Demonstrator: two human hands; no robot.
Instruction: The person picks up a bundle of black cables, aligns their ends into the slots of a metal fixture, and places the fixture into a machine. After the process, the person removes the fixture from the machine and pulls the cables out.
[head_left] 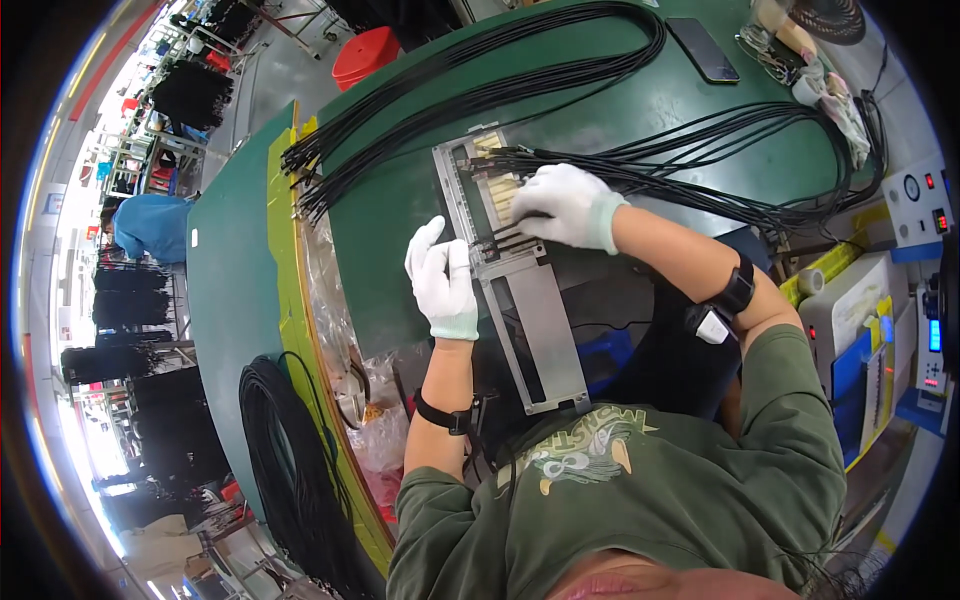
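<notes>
The left hand (443, 280), gloved and loosely curled, presses on the long metal fixture (510, 275) at its 9 o'clock edge, apparently steadying it. The right hand (565, 205), also gloved, closes over black cable ends (505, 160) seated in its slots. The fixture lies mid-table (400, 200), long axis from 11 to 5 o'clock; cables trail toward 3 o'clock.

Single view: head-worn fisheye, pointing steeply down over the wearer's chest onto the green table (400, 200). Close range, the metal fixture (520, 300) sits mid-frame, forearms entering from the bottom edge. Strong barrel bend at the rim; factory floor visible far left.
</notes>
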